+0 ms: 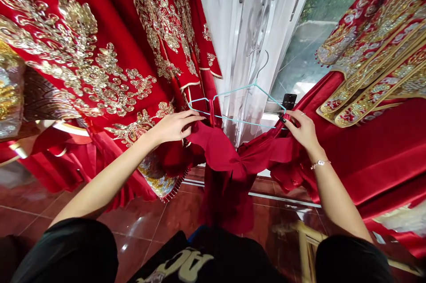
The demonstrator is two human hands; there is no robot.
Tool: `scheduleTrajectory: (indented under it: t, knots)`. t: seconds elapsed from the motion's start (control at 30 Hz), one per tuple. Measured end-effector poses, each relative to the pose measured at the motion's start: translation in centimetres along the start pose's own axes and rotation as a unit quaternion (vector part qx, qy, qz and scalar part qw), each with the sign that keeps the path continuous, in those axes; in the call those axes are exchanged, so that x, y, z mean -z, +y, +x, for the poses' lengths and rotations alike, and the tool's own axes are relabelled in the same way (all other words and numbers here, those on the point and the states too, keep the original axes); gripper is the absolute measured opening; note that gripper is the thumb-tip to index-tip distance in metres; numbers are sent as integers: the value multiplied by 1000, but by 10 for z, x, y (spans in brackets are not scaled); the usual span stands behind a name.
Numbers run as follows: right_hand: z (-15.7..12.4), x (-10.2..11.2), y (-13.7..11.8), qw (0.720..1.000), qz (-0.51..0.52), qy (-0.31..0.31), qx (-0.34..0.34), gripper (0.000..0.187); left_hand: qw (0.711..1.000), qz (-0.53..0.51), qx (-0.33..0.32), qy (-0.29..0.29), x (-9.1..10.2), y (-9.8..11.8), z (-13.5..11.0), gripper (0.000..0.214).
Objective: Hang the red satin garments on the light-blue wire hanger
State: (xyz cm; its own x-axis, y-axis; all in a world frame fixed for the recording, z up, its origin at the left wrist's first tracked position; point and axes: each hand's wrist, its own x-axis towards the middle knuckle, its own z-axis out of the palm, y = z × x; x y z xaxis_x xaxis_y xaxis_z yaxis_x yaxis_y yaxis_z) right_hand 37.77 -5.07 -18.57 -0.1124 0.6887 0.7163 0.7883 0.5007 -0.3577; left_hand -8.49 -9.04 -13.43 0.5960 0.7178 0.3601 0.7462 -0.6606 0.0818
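Note:
A dark red dress (226, 154) with a gathered, bow-like neckline hangs in front of me from a thin light-blue hanger (238, 89) with a silver hook. My left hand (175, 127) pinches the dress at its left shoulder, just below the hanger's left end. At the opposite end, my right hand (302, 131) has its thumb and fingers closed on the dress's right strap, close to the hanger's corner. A loop of the left strap goes up around the hanger wire. The lower part of the dress falls in shadow toward the floor.
Red gowns with gold beading (80, 69) hang at the left, and another embroidered red gown (366, 96) at the right. Behind the hanger are a white curtain (216, 12) and a window (309, 52). A phone (289, 101) stands by it. A wooden frame (304, 247) rests on the tiled floor (133, 229).

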Motion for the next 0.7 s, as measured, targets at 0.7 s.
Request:
scheduleTrajectory:
  t: [0.7]
  knots:
    - [38,55,65,944,-132,-301,33,16,963,-185,-48,-188,42,-55,32,21]
